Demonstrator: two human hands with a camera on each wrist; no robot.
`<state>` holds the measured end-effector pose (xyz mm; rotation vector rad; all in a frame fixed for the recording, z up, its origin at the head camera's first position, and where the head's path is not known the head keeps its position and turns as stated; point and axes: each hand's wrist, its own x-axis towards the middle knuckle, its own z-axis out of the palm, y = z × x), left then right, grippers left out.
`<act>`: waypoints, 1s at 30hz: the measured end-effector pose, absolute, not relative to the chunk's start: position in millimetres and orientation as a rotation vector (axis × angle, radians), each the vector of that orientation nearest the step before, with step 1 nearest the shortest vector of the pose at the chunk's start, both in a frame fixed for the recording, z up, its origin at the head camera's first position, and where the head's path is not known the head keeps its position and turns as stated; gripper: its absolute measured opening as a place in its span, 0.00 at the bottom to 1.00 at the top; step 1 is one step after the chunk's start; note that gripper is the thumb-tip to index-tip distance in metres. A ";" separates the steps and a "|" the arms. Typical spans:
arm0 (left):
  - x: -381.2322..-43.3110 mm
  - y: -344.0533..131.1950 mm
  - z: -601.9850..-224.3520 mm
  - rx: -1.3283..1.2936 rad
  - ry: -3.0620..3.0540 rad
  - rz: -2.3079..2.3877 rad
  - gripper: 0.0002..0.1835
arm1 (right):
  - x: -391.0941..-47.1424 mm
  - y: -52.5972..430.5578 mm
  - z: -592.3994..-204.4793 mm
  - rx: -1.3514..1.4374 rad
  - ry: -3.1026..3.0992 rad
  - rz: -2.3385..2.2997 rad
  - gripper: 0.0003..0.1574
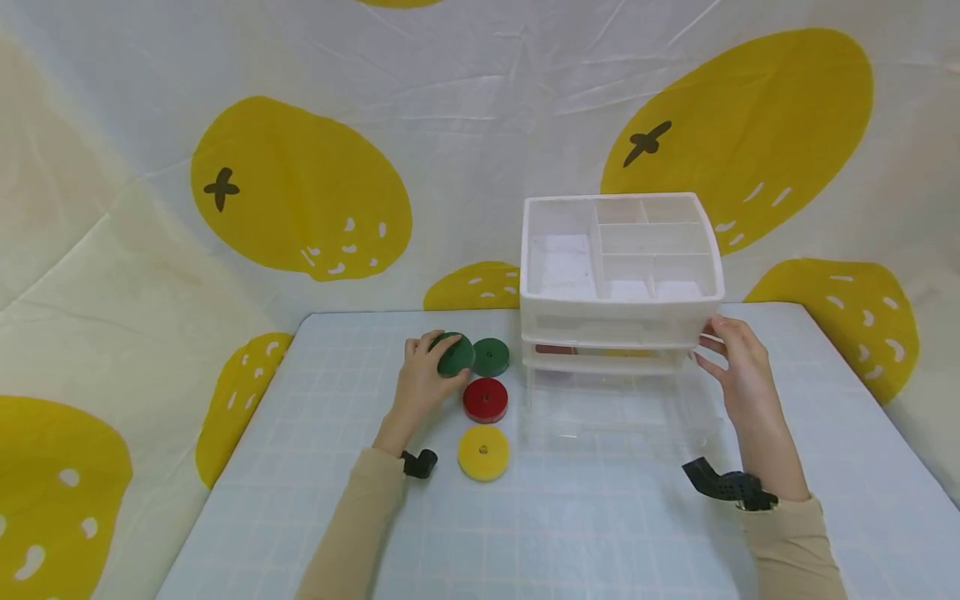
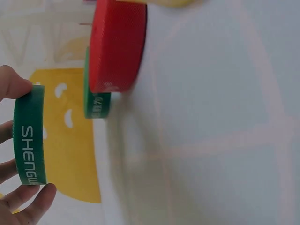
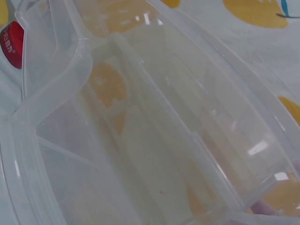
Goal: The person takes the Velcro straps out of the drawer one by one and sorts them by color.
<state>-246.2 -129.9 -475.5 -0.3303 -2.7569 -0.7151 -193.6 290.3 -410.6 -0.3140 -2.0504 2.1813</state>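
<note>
My left hand grips a green tape roll by its edge, thumb on one side and fingers on the other. White letters run along that roll's side in the left wrist view. Close by lie a second green roll, a red roll and a yellow roll, in a column. On the right, my right hand touches the front right corner of a white drawer organizer, fingers mostly extended. A clear drawer sticks out of it toward me; its see-through inside fills the right wrist view.
Divided compartments form the organizer's top. Something red shows through the gap above the pulled-out drawer. A pale checked cloth covers the table. Behind it hangs a light curtain with yellow fruit shapes.
</note>
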 end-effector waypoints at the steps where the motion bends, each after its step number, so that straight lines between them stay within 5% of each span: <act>1: -248.9 -130.9 -476.5 -0.332 -2.755 -0.711 0.29 | -193.7 290.4 -410.7 -0.315 -2.052 2.181 0.18; 30: -289.9 -143.7 -496.2 -0.254 -2.886 -0.637 0.29 | -193.7 289.9 -409.9 -0.306 -2.029 2.197 0.18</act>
